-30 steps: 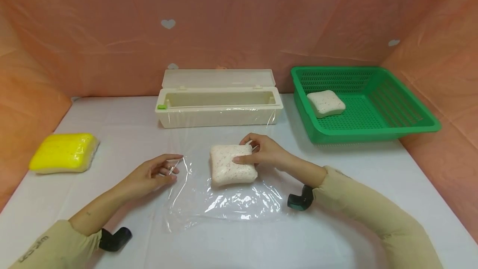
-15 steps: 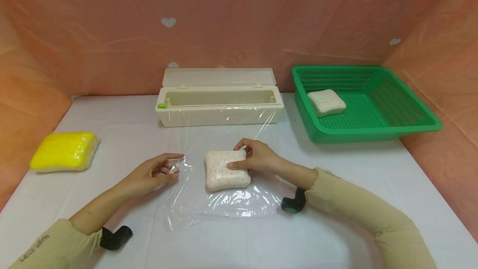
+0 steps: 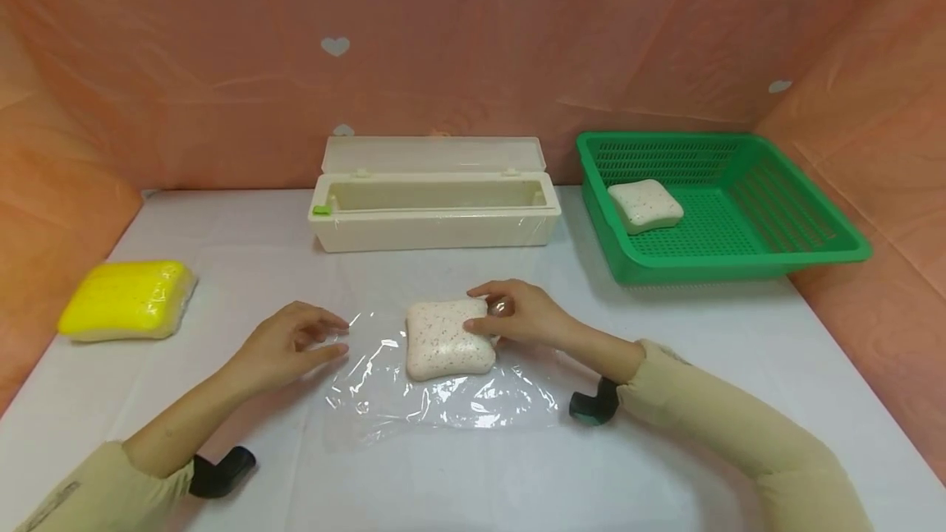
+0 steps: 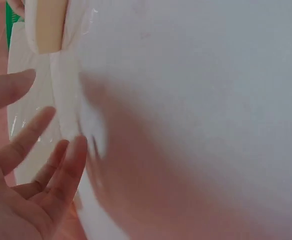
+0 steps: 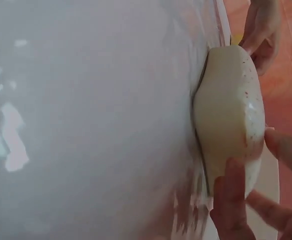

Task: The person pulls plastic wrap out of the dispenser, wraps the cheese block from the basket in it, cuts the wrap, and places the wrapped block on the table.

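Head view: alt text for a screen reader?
Right hand grips a speckled white block on clear film, left hand open by its left edge. Behind: open white box, green basket holding a second speckled block; yellow block at far left.

- Central block: off-white, speckled reddish.
- Film: clear, colourless.
- Basket: green; inner block, white, dark-speckled.
- Long box: cream; tab, bright green.
- Leftmost block: yellow above, whitish below.
- Backdrop: orange-pink, white hearts.
- Sleeves: beige.
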Demonstrator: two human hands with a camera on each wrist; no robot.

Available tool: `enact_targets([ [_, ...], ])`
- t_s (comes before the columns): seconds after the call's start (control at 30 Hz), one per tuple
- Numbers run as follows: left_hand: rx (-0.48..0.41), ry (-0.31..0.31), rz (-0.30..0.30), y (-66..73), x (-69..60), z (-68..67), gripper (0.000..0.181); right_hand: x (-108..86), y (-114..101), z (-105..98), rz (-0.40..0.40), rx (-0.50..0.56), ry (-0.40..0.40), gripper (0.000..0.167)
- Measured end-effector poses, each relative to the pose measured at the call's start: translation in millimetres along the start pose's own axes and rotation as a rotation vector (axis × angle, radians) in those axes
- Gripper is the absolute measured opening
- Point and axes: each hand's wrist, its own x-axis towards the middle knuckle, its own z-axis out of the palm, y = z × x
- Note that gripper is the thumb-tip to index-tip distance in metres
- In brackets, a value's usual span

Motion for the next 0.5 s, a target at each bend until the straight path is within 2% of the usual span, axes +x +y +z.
enact_targets([
  [0.1,0.034,0.011,0.021,4.3,-2.5,-0.7,0.028,-6.6,5.4,-8.2,-0.047,-0.081,0.004,0.053],
  [0.2,0.047,-0.053,0.111,7.8,-5.2,1.9,0.034,-12.9,14.3,-17.5,-0.107,-0.106,-0.033,0.043],
  [0.27,0.059,-0.125,0.204,9.4,-7.5,5.3,0.037,-16.8,21.7,-23.2,-0.165,-0.11,-0.1,0.033],
  [0.37,0.083,-0.233,0.314,12.4,-11.8,11.2,0.04,-24.4,33.1,-29.7,-0.256,-0.113,-0.243,0.024],
  [0.5,0.126,-0.321,0.368,17.0,-15.9,17.0,0.041,-36.5,44.6,-32.4,-0.32,-0.12,-0.387,0.028],
])
